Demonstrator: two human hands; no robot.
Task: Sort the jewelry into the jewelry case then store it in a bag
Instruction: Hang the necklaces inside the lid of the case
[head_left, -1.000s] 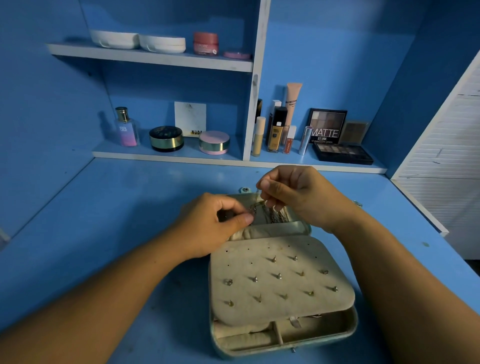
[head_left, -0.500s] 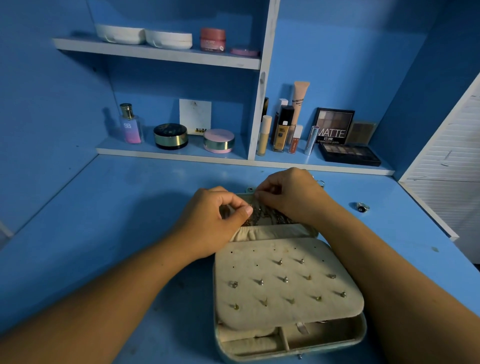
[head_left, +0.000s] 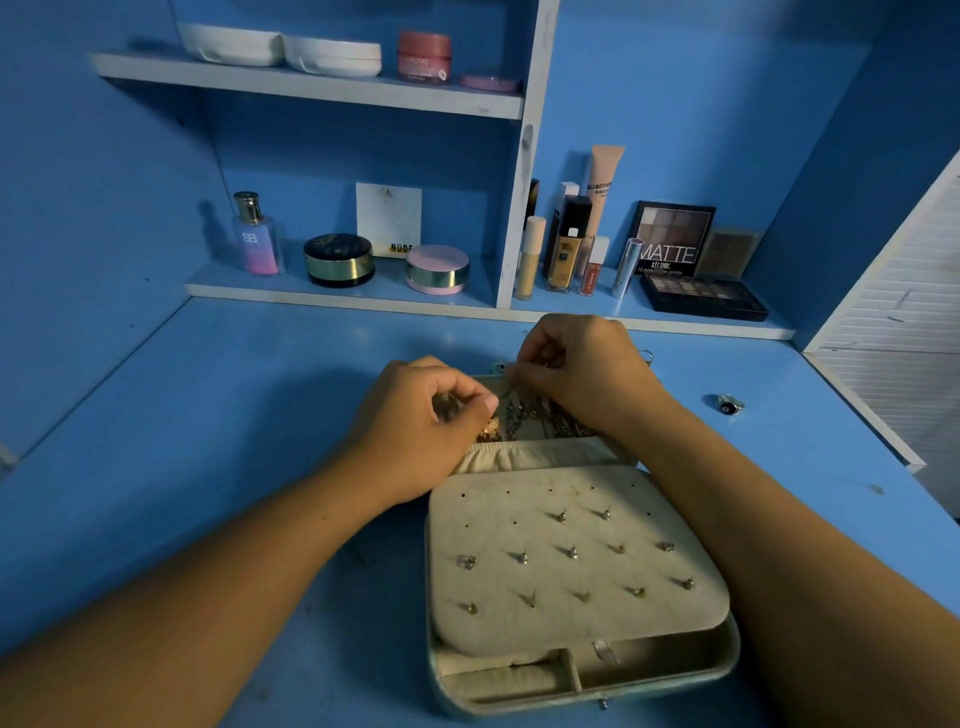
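An open cream jewelry case lies on the blue desk in front of me. Its padded earring panel carries several stud earrings. Thin chain necklaces hang inside the raised lid at the back. My left hand pinches something small at the lid's left side with thumb and forefinger. At the lid's top edge my right hand pinches a chain end. A dark ring lies on the desk to the right of the case.
A low shelf behind the case holds a perfume bottle, compacts, foundation tubes and eyeshadow palettes. An upper shelf carries white dishes and a pink jar. A white slatted panel borders the desk's right side.
My right hand has shifted slightly back to the lid's top edge. The left hand stays pinched at the lid. My view moved a little, bringing the ring on the right into sight.
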